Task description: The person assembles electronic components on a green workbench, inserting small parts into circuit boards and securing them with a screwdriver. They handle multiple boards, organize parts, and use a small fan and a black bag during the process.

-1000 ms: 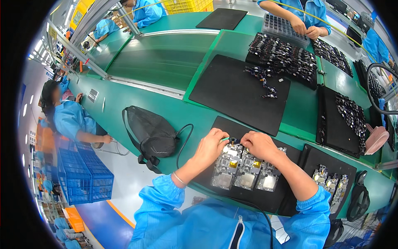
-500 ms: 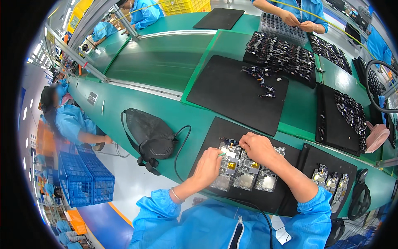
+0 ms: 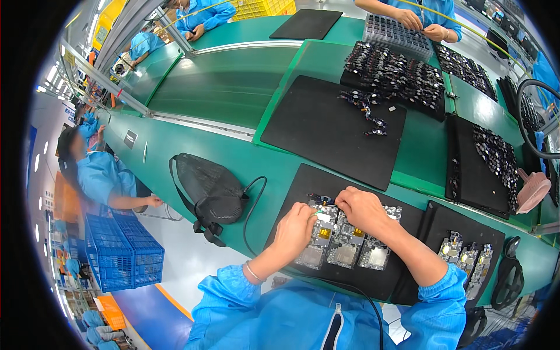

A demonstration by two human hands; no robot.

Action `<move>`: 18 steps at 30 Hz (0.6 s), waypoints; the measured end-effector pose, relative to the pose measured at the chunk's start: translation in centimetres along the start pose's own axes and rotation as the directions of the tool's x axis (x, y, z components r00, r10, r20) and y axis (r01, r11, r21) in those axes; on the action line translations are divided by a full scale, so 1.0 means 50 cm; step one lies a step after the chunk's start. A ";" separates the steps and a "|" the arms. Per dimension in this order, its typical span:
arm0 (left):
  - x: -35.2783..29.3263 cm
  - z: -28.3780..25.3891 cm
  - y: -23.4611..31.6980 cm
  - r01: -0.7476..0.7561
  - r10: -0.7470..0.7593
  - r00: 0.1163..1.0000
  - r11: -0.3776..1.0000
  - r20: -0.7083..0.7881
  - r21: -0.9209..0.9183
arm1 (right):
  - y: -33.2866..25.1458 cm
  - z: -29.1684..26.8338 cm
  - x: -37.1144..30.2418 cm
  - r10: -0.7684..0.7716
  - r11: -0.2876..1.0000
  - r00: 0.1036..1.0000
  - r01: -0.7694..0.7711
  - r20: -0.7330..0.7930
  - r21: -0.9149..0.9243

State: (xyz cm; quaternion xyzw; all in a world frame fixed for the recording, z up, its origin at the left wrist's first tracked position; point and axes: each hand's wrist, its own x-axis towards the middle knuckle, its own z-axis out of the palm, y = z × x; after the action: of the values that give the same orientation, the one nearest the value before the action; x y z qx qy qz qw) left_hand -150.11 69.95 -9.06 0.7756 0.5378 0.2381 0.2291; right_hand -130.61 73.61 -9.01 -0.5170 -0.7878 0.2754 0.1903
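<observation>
Three circuit boards lie side by side on a black mat (image 3: pixel 306 178) in front of me: a left board (image 3: pixel 322 234), a middle board (image 3: pixel 344 253) and a right board (image 3: pixel 375 256). My left hand (image 3: pixel 291 230) is closed in a pinch on a thin green stick-like tool (image 3: pixel 317 213), its tip over the top of the left board. My right hand (image 3: pixel 363 209) has its fingers pinched at the upper right corner of that board; what they hold, if anything, is hidden. Beside them, a small dark part (image 3: pixel 318 198) sits at the board's top edge.
A black pouch (image 3: pixel 210 184) with a cable lies left on the green table. More boards (image 3: pixel 466 256) rest on a mat at right. Beyond, a large black mat (image 3: pixel 326 125) and rows of small dark parts (image 3: pixel 394 76). A co-worker's hands (image 3: pixel 423 26) work over a clear tray (image 3: pixel 396 39).
My left hand has shifted slightly up and right with the green tool, its fingers nearer my right hand. The right hand has barely moved.
</observation>
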 end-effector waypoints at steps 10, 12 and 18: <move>0.000 0.008 -0.001 -0.043 0.046 0.998 0.997 -0.049 0.057 | 0.006 0.006 -0.003 -0.034 0.999 0.999 0.034 -0.025 0.010; 0.001 0.008 0.000 -0.062 0.066 0.997 0.994 -0.047 0.091 | 0.008 0.008 -0.003 -0.038 0.999 0.999 0.038 -0.028 0.012; 0.002 0.009 0.003 -0.095 0.102 0.994 0.983 -0.035 0.156 | 0.012 0.011 -0.002 -0.033 0.999 0.999 0.033 -0.016 0.018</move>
State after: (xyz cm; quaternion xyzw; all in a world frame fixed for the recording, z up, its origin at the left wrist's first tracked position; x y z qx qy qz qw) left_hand -149.68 69.95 -9.30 0.8114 0.5203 0.2233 0.1451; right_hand -130.46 73.59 -9.80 -0.5044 -0.7921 0.2753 0.2058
